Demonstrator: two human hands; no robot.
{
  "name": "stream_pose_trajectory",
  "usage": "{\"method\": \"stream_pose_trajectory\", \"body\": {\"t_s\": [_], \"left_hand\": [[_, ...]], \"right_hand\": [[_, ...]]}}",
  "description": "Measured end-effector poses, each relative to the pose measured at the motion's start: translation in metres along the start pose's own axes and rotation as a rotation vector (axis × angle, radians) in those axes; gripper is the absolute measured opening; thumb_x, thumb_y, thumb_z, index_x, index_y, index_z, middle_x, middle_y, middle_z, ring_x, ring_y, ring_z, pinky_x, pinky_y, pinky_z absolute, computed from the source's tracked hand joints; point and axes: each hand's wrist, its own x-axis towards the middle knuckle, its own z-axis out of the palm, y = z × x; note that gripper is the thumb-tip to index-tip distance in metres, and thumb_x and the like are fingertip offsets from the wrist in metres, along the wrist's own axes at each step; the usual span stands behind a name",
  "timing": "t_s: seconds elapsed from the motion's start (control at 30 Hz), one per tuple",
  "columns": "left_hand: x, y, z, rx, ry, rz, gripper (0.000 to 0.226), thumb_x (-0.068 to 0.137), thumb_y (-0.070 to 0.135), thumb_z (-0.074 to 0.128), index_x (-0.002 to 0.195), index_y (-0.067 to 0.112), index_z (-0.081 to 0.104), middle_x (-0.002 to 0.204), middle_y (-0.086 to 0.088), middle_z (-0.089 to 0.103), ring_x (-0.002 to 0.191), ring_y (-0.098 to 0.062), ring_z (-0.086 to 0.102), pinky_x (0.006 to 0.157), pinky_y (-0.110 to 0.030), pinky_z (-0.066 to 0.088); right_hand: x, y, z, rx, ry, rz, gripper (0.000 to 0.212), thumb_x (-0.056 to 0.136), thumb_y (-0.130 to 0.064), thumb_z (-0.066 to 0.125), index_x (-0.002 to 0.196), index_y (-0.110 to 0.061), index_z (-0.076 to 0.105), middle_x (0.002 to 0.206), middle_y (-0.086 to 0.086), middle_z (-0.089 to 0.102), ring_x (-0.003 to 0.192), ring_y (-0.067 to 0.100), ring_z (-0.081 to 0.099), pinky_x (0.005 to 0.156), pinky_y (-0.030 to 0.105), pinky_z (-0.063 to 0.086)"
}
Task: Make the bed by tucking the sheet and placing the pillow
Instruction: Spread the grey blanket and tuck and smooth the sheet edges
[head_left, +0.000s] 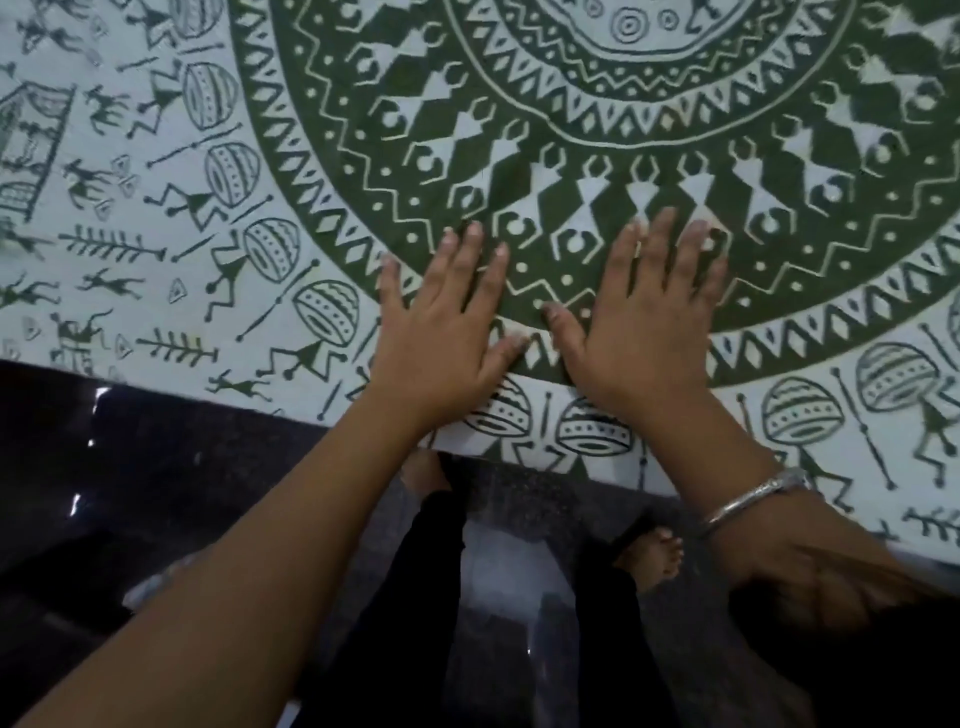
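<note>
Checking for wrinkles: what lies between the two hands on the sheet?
Only bare printed sheet separates the left hand and right hand, seen in the head view.

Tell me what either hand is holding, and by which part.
Nothing is held. The left hand and right hand lie flat, fingers straight, pressing the sheet near the bed's edge.

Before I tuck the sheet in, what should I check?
1. Left hand and right hand flat on the sheet: ok.
2. Sheet smooth around both hands: ok.
3. Near edge tucked under: cannot tell.
4. Pillow in place: cannot tell, none in view.
5. Feet planted on the floor: ok.
</note>
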Motion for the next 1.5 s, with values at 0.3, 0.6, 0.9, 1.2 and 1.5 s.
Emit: {"method": "stream_pose_trajectory", "body": {"t_s": [0.3, 0.6, 0.9, 1.2, 1.5], "left_hand": [[-0.008, -0.123, -0.003, -0.061, 0.094, -0.316, 0.07, 0.09, 0.06, 0.02, 0.151, 0.025, 0.012, 0.159, -0.005, 0.01, 0.145, -0.029, 0.01, 0.111, -0.057, 0.001], [-0.024, -0.252, -0.02, -0.108, 0.14, -0.58, 0.064, 0.096, 0.052, 0.022, 0.151, 0.022, 0.011, 0.159, -0.009, 0.006, 0.145, -0.034, 0.003, 0.112, -0.058, 0.0], [-0.028, -0.331, -0.016, -0.019, 0.086, -0.346, 0.069, 0.092, 0.062, 0.011, 0.151, 0.026, 0.004, 0.159, -0.002, 0.002, 0.146, -0.026, 0.001, 0.114, -0.051, 0.0], [-0.037, -0.396, -0.025, -0.012, 0.089, -0.292, 0.062, 0.093, 0.052, 0.012, 0.15, 0.026, 0.014, 0.158, 0.0, 0.012, 0.145, -0.027, 0.012, 0.113, -0.053, 0.008], [-0.027, -0.47, -0.05, -0.027, 0.254, -0.473, 0.058, 0.097, 0.045, 0.02, 0.149, 0.018, 0.023, 0.154, -0.012, 0.025, 0.141, -0.035, 0.021, 0.111, -0.057, 0.014]], "right_hand": [[0.037, -0.105, 0.004, -0.019, 0.007, -0.15, 0.086, 0.086, -0.066, 0.016, 0.151, -0.012, 0.005, 0.158, 0.018, -0.001, 0.144, 0.039, -0.005, 0.112, 0.061, -0.006], [0.052, -0.268, 0.009, -0.055, -0.001, -0.624, 0.079, 0.086, -0.062, 0.025, 0.15, -0.017, 0.018, 0.156, 0.022, 0.01, 0.14, 0.05, 0.004, 0.109, 0.064, -0.003], [0.077, -0.338, 0.008, -0.089, -0.045, -0.433, 0.088, 0.083, -0.067, 0.011, 0.151, -0.012, 0.006, 0.153, 0.031, -0.001, 0.14, 0.049, -0.007, 0.11, 0.063, -0.006], [0.1, -0.41, 0.016, -0.031, -0.022, -0.491, 0.101, 0.079, -0.076, 0.019, 0.151, -0.007, 0.005, 0.154, 0.03, -0.002, 0.141, 0.047, -0.008, 0.112, 0.058, -0.006], [0.125, -0.52, 0.016, -0.042, -0.033, -0.78, 0.097, 0.076, -0.071, 0.026, 0.15, -0.013, 0.002, 0.156, 0.024, 0.007, 0.139, 0.052, -0.001, 0.113, 0.06, -0.002]]}}
